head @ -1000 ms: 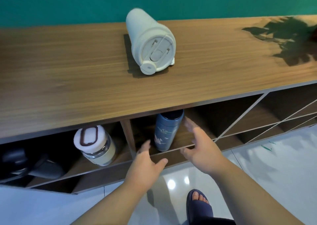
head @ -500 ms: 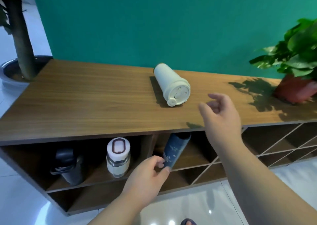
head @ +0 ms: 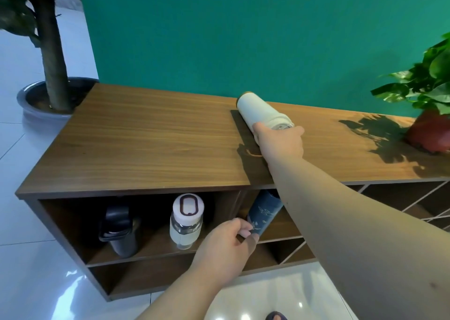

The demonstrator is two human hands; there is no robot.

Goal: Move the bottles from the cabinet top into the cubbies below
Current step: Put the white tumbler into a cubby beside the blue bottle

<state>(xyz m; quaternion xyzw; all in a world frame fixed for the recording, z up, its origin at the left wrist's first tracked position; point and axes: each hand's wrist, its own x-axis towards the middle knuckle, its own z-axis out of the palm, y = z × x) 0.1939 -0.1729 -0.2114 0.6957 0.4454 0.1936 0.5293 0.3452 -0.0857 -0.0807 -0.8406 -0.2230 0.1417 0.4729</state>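
1. Standing low against the green wall, the cabinet [head: 151,149] carries just one bottle on its top; the cubbies [head: 155,249] under its front edge already hold three.
2. Reaching over that front edge, the right hand [head: 280,141] is wrapped around the lid end of the white bottle [head: 261,112], which lies on its side near the back edge, its base pointing at the wall. Fingers sit on either side of the cap; how firmly they have closed I cannot tell.
3. To do this pick-up well, I would say the grip should slide a little further up the barrel: a smooth cylinder held only at the cap may swing or roll as it lifts.
4. It should be lifted clear of the top before it comes forward, then tipped upright below the front edge, since the cubby openings look low.
5. Leaning in the cubby right of the divider, the blue bottle [head: 264,213] is tilted, its top under the cabinet's underside. The left hand [head: 225,249] curls loosely at its lower end, fingertips touching it; steadying or standing it up first would leave room beside it.
6. Left of the divider stand the clear bottle [head: 186,222] with the white cap and the black bottle [head: 119,232], both upright.
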